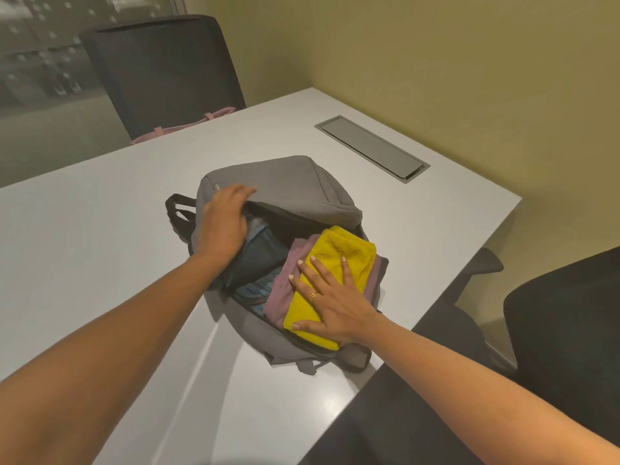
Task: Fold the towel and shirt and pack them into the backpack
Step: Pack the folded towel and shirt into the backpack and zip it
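Observation:
A grey backpack (288, 186) lies open on the white table (84, 236). A folded yellow towel (345, 253) sits on a folded mauve shirt (285, 283), both lying in the bag's open mouth and partly sticking out. My right hand (328, 300) presses flat on the towel with straight, spread fingers. My left hand (224, 223) grips the edge of the backpack's front flap and holds the opening apart, its fingers curled over the fabric. A dark blue lining shows inside.
A grey cable hatch (372, 147) is set into the table at the back right. Black chairs stand behind the table (164, 68) and at the right (567, 323). A pink strap (188, 124) lies at the far table edge. A wall is close on the right.

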Demonstrator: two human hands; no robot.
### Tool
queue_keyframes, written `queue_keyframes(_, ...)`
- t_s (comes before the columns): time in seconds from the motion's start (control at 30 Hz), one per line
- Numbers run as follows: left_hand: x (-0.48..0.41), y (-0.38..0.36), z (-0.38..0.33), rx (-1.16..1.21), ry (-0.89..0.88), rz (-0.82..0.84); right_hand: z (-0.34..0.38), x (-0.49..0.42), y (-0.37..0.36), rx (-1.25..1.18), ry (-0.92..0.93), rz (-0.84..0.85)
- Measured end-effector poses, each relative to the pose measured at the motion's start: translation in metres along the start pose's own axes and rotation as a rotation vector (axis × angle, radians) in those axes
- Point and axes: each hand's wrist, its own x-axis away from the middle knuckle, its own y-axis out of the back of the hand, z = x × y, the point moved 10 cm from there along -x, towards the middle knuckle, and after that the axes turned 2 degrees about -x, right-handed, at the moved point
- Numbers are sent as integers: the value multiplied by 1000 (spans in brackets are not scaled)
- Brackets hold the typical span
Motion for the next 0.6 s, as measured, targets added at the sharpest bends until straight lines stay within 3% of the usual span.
queue_keyframes(0.1, 24, -26, -50, -323, -468, 25, -1, 0, -4, -28, -27, 38)
queue_keyframes(0.2, 47, -52, -63, -472, -648, 109, -1, 0, -5, -50, -38, 33)
queue_keyframes(0.43, 49, -82, -47, -666, -594, 289, 3, 3, 0, -55, 122, -1)
queue_keyframes(0.6, 38, -71, -44, -590, -515, 239, -3, 7, 2, 116, 226, -45)
